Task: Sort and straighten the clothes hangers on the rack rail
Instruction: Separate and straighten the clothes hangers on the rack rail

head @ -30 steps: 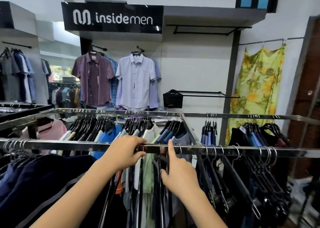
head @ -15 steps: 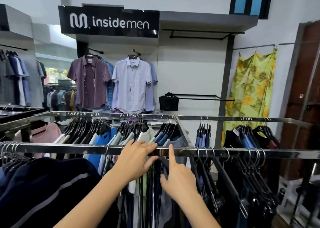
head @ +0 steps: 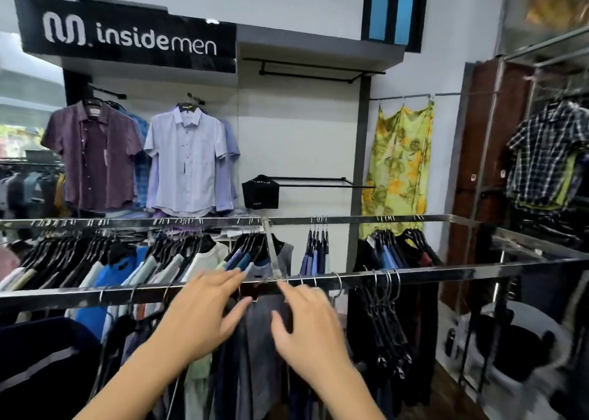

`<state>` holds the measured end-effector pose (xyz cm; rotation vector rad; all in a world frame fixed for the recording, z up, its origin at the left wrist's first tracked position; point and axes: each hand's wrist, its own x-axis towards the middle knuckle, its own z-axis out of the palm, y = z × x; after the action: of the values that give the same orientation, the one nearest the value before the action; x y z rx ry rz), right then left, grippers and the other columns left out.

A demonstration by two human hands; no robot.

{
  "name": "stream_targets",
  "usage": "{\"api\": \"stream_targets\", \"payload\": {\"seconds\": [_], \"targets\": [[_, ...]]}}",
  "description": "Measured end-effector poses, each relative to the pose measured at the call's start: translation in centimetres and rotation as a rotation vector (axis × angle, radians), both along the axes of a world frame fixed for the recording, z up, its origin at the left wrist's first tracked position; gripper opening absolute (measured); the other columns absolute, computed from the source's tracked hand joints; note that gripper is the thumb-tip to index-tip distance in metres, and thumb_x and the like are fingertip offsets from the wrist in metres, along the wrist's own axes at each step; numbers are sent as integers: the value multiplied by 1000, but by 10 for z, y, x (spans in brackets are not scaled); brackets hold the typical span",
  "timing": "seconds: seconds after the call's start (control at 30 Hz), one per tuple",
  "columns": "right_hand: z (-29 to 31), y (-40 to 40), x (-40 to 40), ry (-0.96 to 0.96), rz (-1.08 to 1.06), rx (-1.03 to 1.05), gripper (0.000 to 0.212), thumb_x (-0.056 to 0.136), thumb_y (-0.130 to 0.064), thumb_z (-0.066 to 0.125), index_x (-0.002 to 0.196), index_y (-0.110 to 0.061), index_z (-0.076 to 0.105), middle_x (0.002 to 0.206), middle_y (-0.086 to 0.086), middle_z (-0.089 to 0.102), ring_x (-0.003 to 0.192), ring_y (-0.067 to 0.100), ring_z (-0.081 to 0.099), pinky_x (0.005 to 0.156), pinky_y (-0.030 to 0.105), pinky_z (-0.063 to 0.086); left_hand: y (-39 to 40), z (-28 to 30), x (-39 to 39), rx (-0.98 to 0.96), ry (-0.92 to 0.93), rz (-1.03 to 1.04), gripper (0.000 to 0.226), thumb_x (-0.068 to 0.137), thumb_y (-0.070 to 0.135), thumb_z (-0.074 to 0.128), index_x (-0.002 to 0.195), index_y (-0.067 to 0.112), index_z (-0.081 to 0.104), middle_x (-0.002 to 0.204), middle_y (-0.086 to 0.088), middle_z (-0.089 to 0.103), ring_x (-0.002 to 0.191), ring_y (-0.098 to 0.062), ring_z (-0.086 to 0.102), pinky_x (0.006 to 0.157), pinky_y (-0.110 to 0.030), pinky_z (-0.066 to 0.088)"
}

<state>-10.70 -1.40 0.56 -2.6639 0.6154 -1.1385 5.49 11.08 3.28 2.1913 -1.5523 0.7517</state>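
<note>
A chrome rack rail (head: 446,274) runs left to right just in front of me, hung with black hangers with metal hooks and clothes. My left hand (head: 204,314) reaches over the rail near its middle, fingers spread and resting on the hooks and a dark garment (head: 259,333). My right hand (head: 309,327) is just to its right, fingers apart, index touching the rail by the hooks. A bunch of bare black hangers (head: 387,321) hangs on the rail to the right of my hands. Neither hand visibly grips anything.
A second rail (head: 191,222) with more hung clothes runs behind, joined by a cross bar (head: 274,250). Shirts hang on the back wall (head: 188,161). A yellow floral cloth (head: 398,164) hangs right. A white round tub (head: 522,356) stands on the floor at right.
The view has swung to the right along the rail. Both hands have shifted right with it, and my left hand has spread flatter over the hooks.
</note>
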Motion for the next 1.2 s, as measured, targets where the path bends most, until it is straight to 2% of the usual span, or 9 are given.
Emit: {"api": "stream_targets", "payload": {"seconds": [0.07, 0.13, 0.2, 0.27, 0.47, 0.73, 0.9, 1.03, 1.2], "targets": [[-1, -22, -17, -6, -67, -17, 64, 97, -47, 47, 156, -22, 40, 151, -5, 51, 143, 18, 36, 122, 37, 28, -18, -2, -16, -10, 1, -46, 55, 95, 51, 48, 142, 22, 53, 145, 5, 56, 135, -16, 50, 119, -39, 32], [-2, -47, -30, 84, -131, 1, 70, 100, -50, 42, 161, -20, 26, 168, -3, 28, 157, 22, 12, 128, 39, 11, -38, -6, -31, 4, 13, -70, 57, 97, 49, 45, 148, 23, 45, 153, 4, 47, 143, -17, 41, 122, -38, 26], [-6, -71, -38, 181, -164, 16, 76, 101, -53, 35, 164, -18, 10, 173, -2, 8, 159, 24, -6, 129, 42, 1, -60, -10, -48, 45, -8, -64, 60, 99, 50, 38, 153, 23, 36, 160, 3, 36, 148, -19, 30, 124, -36, 18], [-11, -88, -45, 256, -164, 16, 77, 101, -55, 29, 164, -18, 3, 174, -3, -2, 158, 26, -13, 127, 45, -5, -83, -15, -61, 90, -27, -33, 64, 99, 52, 31, 155, 22, 29, 163, 3, 29, 151, -20, 24, 124, -37, 15], [-19, -117, -55, 300, -126, -64, 74, 97, -56, 27, 164, -30, 6, 174, -4, 4, 159, 26, -5, 125, 50, -6, -115, -31, -78, 113, 32, 111, 63, 101, 50, 28, 156, 20, 24, 165, 4, 25, 153, -25, 15, 125, -35, 12], [-10, -138, -81, 251, -65, -47, 75, 98, -57, 27, 164, -28, 6, 174, -1, 3, 159, 28, -5, 126, 46, -4, -132, -27, -107, 114, 55, 221, 65, 98, 57, 29, 156, 27, 27, 165, 1, 24, 153, -30, 15, 125, -42, 9], [-12, -185, -123, 166, -219, 28, 69, 99, -53, 33, 162, -27, 23, 171, -2, 21, 158, 36, 3, 127, 53, 6, -156, -23, -141, 81, 43, 66, 59, 98, 48, 30, 152, 24, 38, 161, 4, 35, 152, -26, 22, 123, -39, 12], [-18, -205, -134, 229, -168, 12, 67, 100, -52, 35, 162, -31, 22, 171, -8, 21, 158, 35, 0, 125, 56, 4, -188, -15, -156, 138, 14, -4, 55, 101, 40, 32, 154, 25, 31, 162, 7, 32, 153, -24, 19, 123, -40, 14], [-18, -219, -142, 241, -156, -31, 66, 101, -52, 34, 162, -29, 23, 171, -10, 21, 158, 35, 0, 126, 57, 3, -208, -14, -159, 209, -73, 37, 55, 100, 39, 35, 153, 24, 31, 160, 7, 36, 151, -24, 26, 123, -46, 14]]}}
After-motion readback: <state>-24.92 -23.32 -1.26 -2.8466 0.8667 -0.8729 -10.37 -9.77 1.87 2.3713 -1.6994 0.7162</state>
